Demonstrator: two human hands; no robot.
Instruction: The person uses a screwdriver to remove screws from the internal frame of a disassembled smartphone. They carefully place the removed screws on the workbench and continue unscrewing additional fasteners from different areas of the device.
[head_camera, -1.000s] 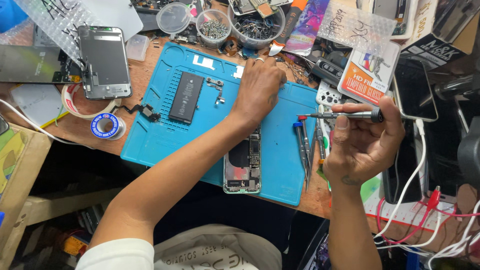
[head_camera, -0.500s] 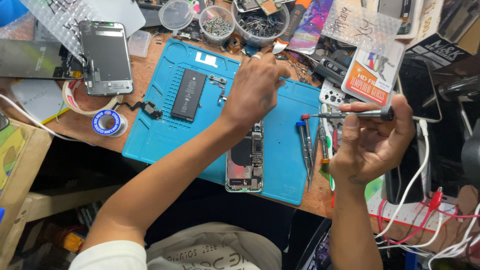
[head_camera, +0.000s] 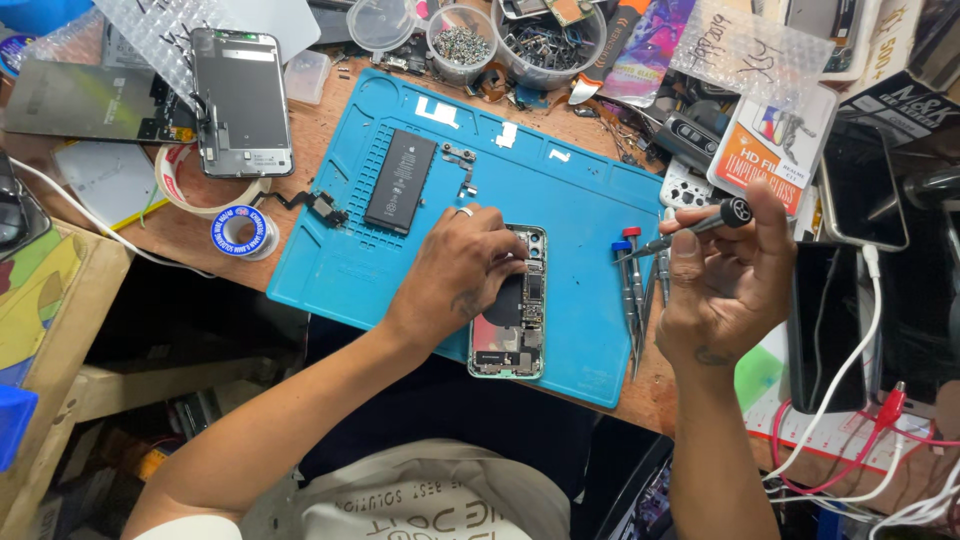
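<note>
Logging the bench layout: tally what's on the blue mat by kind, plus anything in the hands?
Opened phone, under left hand: 1
Loose black battery: 1
Screwdrivers lying on blue mat, one blue-capped, one red-capped: 2
Screwdriver in right hand: 1
Total: 5

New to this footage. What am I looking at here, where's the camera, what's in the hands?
There is no machine here: these are a person's two bare hands, filmed by one camera worn on the head and looking down at a cluttered workbench.

The left hand rests on an opened phone that has its screen removed and its inner parts exposed. The phone lies on a blue repair mat. The right hand is raised beside the mat and holds a small screwdriver, tip pointing left.

Also on the mat are a black phone battery and a few spare screwdrivers. Beyond it sit a detached phone screen, a roll of tape and tubs of small screws and parts.
</note>
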